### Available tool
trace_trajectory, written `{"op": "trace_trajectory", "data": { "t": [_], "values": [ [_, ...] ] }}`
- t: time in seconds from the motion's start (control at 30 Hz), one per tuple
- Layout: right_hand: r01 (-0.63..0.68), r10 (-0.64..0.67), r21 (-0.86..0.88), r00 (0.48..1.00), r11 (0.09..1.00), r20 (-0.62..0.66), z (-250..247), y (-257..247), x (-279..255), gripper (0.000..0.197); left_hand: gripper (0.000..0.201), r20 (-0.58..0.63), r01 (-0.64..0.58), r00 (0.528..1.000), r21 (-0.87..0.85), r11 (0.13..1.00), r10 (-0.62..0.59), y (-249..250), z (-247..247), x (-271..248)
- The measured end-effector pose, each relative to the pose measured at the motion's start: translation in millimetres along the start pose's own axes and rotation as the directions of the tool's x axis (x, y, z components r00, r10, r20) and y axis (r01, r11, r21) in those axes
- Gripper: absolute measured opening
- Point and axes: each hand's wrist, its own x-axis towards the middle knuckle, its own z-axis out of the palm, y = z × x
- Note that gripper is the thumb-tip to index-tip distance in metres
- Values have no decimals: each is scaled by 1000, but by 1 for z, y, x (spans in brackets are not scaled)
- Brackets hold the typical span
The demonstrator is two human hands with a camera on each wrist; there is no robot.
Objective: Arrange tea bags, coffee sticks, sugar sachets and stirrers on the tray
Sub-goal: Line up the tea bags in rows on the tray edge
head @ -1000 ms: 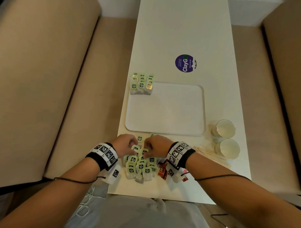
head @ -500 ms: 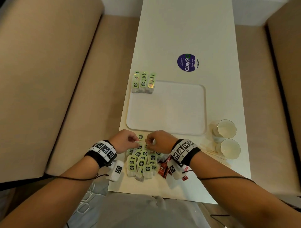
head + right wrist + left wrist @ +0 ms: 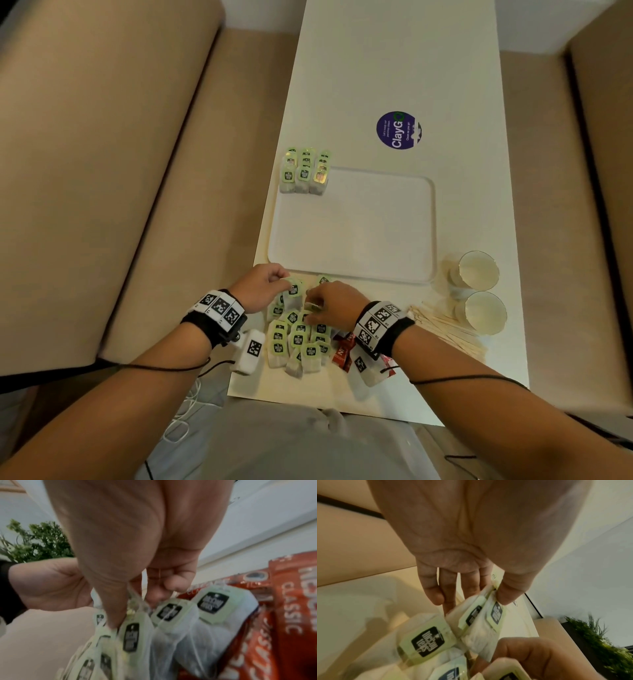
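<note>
A loose pile of green-tagged tea bags (image 3: 295,337) lies at the table's near edge, in front of the white tray (image 3: 352,226). My left hand (image 3: 265,286) pinches two tea bags (image 3: 488,616) between thumb and fingers (image 3: 504,597), just above the pile. Beside it, my right hand (image 3: 327,301) pinches a tea bag (image 3: 133,635) at the top of the pile, thumb (image 3: 113,615) pressed on its tag. More tea bags (image 3: 305,173) are stacked in rows at the tray's far left corner. Red coffee sticks (image 3: 342,351) lie under my right wrist.
Wooden stirrers (image 3: 445,329) are spread to the right of the pile. Two paper cups (image 3: 478,270) (image 3: 484,311) stand beyond them near the table's right edge. A purple round sticker (image 3: 398,130) sits past the tray. Beige sofas flank the narrow table.
Both hands have moved a little up from the pile toward the tray's near edge. My left hand now holds tea bags lifted from the pile.
</note>
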Motion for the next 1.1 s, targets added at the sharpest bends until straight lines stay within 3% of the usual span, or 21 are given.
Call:
{"op": "trace_trajectory", "data": {
  "t": [0.23, 0.47, 0.67, 0.83, 0.97, 1.1],
  "values": [
    [-20, 22, 62, 999, 998, -36, 0, 3, -1, 31, 12, -32, 3, 999, -59, 998, -5, 1, -2, -1],
    [78, -52, 189, 989, 979, -139, -41, 0, -26, 21, 10, -82, -35, 996, -148, 988, 23, 13, -1, 3],
    [101, -44, 411, 988, 906, -146, -79, -6, -37, 18, 7, 7, -75, 997, -277, 958, 80, 33, 3, 3],
    [157, -15, 518, 964, 841, -266, -92, -8, -33, 12, 14, 74, -55, 993, -433, 900, 96, 56, 6, -2],
    [165, 30, 567, 947, 807, -319, -92, -6, -25, 13, 14, -13, -90, 996, -413, 906, 93, 61, 6, -1],
    [174, 49, 575, 935, 799, -351, -95, -6, -22, 16, 44, 40, -18, 998, -515, 857, 44, 64, 7, 3]
  ]
}}
